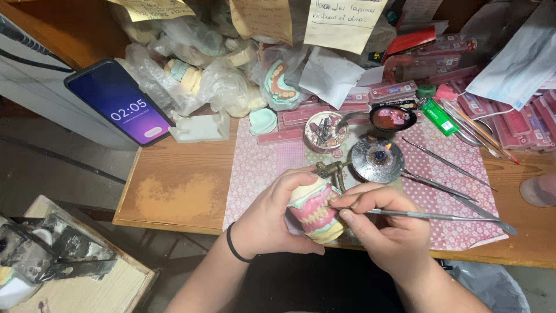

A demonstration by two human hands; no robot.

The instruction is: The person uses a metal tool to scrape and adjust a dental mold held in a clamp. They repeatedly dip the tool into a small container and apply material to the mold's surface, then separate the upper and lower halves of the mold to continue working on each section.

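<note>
Pink wax gums with a full row of teeth already sit on the denture model (314,210), gripped by the left hand (272,217) near the bench edge; the right hand (387,223) pinches a metal wax instrument (440,217) against it, so I judge trimming remains.

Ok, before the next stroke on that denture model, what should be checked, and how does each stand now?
1. Left hand grips the denture model firmly: ok.
2. Right hand holds the metal instrument like a pen: ok.
3. Instrument tip on the pink wax: cannot tell, fingers hide it.
4. Small burner beside the hands, apart from them: ok.
5. Spare instruments lie on the patterned mat, off the work: ok.
</note>
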